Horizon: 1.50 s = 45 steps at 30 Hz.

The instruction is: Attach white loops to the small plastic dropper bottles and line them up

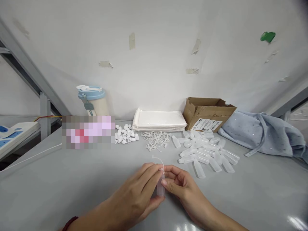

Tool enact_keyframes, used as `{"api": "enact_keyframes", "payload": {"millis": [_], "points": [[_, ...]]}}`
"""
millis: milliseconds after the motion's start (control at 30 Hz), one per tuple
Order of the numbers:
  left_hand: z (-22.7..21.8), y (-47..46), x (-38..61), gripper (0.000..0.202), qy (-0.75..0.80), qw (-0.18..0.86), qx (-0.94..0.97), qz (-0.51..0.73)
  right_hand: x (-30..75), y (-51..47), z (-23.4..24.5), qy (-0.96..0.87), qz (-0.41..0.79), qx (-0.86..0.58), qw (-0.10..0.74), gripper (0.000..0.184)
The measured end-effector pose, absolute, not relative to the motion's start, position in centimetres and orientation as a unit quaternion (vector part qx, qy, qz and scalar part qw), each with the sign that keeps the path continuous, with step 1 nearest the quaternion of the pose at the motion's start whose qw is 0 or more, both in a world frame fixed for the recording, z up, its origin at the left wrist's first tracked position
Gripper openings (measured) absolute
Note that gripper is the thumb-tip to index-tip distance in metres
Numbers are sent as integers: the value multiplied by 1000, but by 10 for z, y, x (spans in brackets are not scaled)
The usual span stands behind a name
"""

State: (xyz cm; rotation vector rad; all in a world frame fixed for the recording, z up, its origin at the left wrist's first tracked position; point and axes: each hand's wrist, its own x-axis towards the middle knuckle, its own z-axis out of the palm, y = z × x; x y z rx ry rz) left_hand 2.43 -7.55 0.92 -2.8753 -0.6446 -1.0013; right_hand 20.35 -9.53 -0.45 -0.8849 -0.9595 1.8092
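A small translucent plastic bottle (160, 188) stands upright between my two hands at the front middle. From its neck rises a thin white strap (158, 158), its free end curving up and to the left. My left hand (141, 189) closes on the bottle from the left, fingers at the neck and thumb low near the base. On the other side, my right hand (180, 184) grips it with thumb and fingers. More bottles (204, 149) lie in a loose pile to the right. Similar white straps (156, 139) form a tangle behind my hands, beside several small white caps (126, 134).
At the back stand a stack of white envelopes (160, 120) and an open cardboard box (209, 112). Bluish cloth (262, 133) lies at the right. A blue-lidded tumbler (92, 98) stands behind a pixelated patch at the left. A white cord (31, 158) crosses the grey table (84, 179).
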Motion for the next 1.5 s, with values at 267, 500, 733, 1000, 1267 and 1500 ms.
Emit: {"api": "enact_keyframes", "payload": {"millis": [267, 500, 733, 1000, 1267, 1500], "points": [[6, -71, 20, 44, -226, -81, -927, -287, 203, -92, -5, -394, 733, -363, 418, 29], [10, -62, -19, 43, -289, -91, -912, -275, 209, -94, 1, -476, 688, -420, 352, 36], [9, -43, -117, 41, -425, -61, -867, -252, 221, -86, 8, -502, 614, -501, 345, 34], [2, -21, -138, 46, -489, -132, -831, -228, 226, -73, 4, -504, 572, -522, 383, 33], [5, -19, -139, 45, -470, -205, -831, -215, 229, -70, 6, -505, 555, -538, 384, 34], [5, -19, -141, 47, -468, -200, -836, -206, 230, -70, 10, -509, 551, -535, 389, 32]]}}
